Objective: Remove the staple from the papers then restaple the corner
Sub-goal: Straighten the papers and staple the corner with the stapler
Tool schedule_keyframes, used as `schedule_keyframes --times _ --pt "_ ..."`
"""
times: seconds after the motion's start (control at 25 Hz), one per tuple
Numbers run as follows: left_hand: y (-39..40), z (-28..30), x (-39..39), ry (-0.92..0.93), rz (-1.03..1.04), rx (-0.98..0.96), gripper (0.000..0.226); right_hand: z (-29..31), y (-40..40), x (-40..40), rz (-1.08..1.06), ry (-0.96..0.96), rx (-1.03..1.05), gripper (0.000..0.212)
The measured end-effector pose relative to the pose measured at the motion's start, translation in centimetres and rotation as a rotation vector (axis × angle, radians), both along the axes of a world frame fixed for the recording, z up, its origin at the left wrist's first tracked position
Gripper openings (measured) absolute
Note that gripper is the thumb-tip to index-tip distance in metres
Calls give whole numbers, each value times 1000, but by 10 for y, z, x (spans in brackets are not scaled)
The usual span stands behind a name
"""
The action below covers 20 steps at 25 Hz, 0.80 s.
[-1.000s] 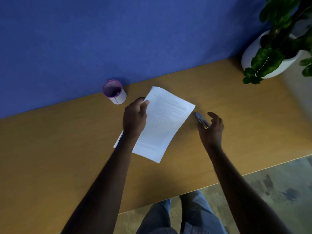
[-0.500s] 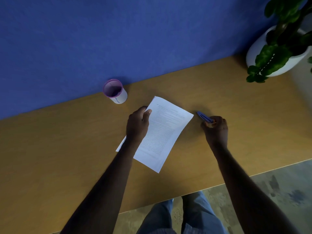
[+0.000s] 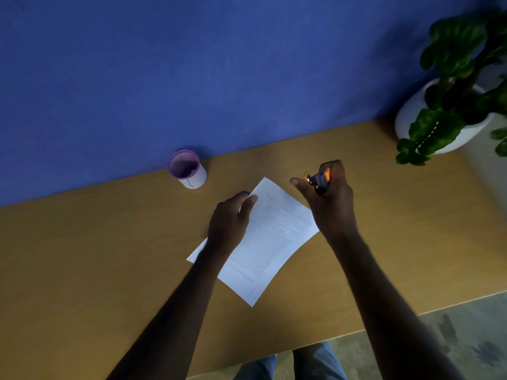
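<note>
A white stack of printed papers (image 3: 270, 239) lies tilted on the wooden desk (image 3: 82, 256). My left hand (image 3: 230, 223) rests on the papers' left side, thumb near the top corner, pinning them down. My right hand (image 3: 327, 200) hovers above the papers' upper right edge, shut on a small grey and orange stapler tool (image 3: 319, 180) that it holds off the desk. The staple itself is too small to see.
A white cup with a purple rim (image 3: 188, 170) stands at the back of the desk against the blue wall. A potted plant in a white pot (image 3: 450, 116) sits at the far right. The desk's front edge runs above my knees.
My right hand closed on the tool lying right of the papers, lifted it off the desk and brought it left over the papers' upper edge. My left hand stayed on the papers.
</note>
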<state>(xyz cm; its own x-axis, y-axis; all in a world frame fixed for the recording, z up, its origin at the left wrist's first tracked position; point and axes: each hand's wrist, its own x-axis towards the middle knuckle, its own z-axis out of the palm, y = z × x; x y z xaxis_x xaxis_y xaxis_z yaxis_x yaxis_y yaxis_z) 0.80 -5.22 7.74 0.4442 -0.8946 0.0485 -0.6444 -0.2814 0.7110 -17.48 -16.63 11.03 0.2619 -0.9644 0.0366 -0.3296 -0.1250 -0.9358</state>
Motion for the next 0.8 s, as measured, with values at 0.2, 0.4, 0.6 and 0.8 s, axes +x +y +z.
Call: schedule_keyframes --times 0.2,0.4,0.6,0.8 --pt "-1 5 -1 -51 -16 -38 33 8 7 3 267 324 -253 49" --pt "-1 7 -2 -147 -26 -55 28 11 3 7 428 456 -339 63" --pt "-3 10 -2 -188 -72 -61 26 11 -3 13 562 443 -303 51" --pt "-3 10 -1 -229 -100 -67 30 12 0 20 519 362 -309 44"
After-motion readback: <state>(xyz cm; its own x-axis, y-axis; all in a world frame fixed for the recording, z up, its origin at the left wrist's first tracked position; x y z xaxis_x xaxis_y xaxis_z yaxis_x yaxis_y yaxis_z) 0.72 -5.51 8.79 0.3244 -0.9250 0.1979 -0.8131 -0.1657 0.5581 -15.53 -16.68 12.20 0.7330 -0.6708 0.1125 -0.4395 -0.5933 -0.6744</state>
